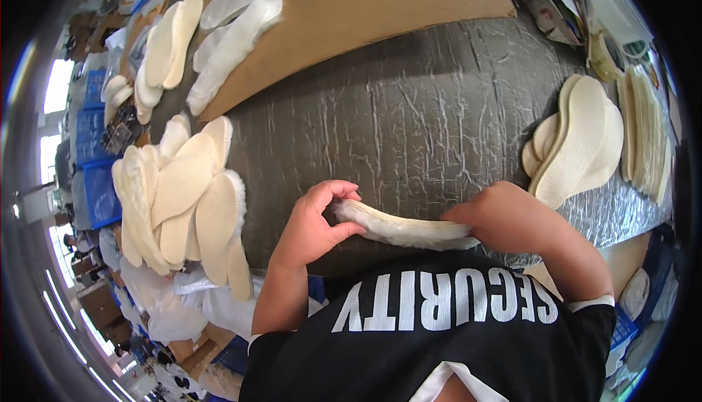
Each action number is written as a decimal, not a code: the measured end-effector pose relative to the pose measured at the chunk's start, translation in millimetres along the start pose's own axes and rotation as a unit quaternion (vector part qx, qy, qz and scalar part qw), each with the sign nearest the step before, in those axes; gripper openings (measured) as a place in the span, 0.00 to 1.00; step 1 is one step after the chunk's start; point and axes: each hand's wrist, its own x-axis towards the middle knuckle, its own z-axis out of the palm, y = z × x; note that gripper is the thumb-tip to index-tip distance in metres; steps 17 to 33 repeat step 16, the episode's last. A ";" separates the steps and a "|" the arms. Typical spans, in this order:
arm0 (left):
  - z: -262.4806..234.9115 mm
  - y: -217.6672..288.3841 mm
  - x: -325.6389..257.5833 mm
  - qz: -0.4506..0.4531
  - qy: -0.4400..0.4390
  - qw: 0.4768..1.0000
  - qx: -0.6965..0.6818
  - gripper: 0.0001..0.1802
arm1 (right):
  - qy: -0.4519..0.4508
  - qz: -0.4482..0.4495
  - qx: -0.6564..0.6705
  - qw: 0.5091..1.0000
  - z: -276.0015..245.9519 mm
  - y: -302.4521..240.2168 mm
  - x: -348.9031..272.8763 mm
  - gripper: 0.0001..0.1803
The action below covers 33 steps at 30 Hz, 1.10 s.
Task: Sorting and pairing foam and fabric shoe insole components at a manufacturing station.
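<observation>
Close to my body I hold a fleece-lined insole (413,232) on its edge, its cream side facing away and its white fluffy side toward me. My left hand (316,221) grips one end, thumb on the fleece and fingers over the far side. At the other end my right hand (504,219) is closed around the insole, with most of its fingers hidden. A stack of cream insoles (585,135) lies just beyond my right hand. To the left of my left hand is a loose heap of cream insoles (186,190), some with fluffy edges.
The table has a dark, wrinkled shiny cover (380,117). A brown cardboard sheet (380,7) lies at the back, with white fluffy insoles (238,47) on its left part. More insoles (647,135) stand in a row at far right, near a tape roll (605,55). Blue crates (99,183) stand left.
</observation>
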 end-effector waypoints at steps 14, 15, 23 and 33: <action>18.9 -3.2 13.1 0.166 0.113 0.922 0.330 0.31 | 0.238 -0.083 -0.186 0.950 39.0 8.6 32.3 0.43; 26.4 0.3 11.0 0.163 0.067 0.921 0.346 0.34 | 0.239 -0.101 -0.194 0.946 51.1 12.3 39.6 0.45; 11.8 1.3 4.9 0.147 0.094 0.914 0.366 0.34 | 0.225 -0.087 -0.200 0.950 67.4 23.7 40.2 0.48; 11.8 1.3 4.9 0.147 0.094 0.914 0.366 0.34 | 0.225 -0.087 -0.200 0.950 67.4 23.7 40.2 0.48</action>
